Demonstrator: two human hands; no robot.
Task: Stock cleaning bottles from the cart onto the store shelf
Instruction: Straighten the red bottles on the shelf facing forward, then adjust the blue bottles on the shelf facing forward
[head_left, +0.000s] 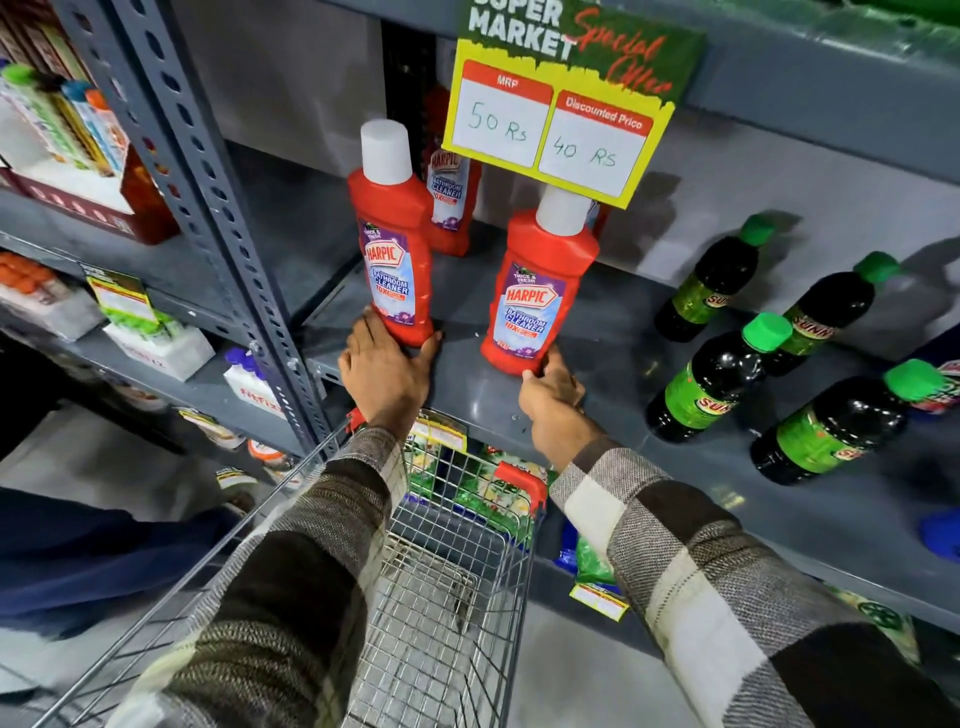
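Two red Harpic "Bathroom Cleaner" btls upright on grey shelf (597, 405), white caps up, left hand (382, 371) fingers wrapped round left btl (393, 244) base, right hand (553, 395) fingers gripping right btl (537, 291) base, price sign (558, 119) "MRP 50 Rs, Discounted Price 40 Rs", wire cart (447, 571) below.

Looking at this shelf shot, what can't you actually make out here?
All head view:
- Rear red bottle: upper part hidden by the price sign.
- Price sign: top cut off by the frame edge.
- Cart: near end hidden by the sleeves, so remaining stock is unknown.
- Left hand and right hand: fingers touch the front red bottles at their bases; a closed grip can't be confirmed.
- Left shelf products: blurred, labels unreadable.
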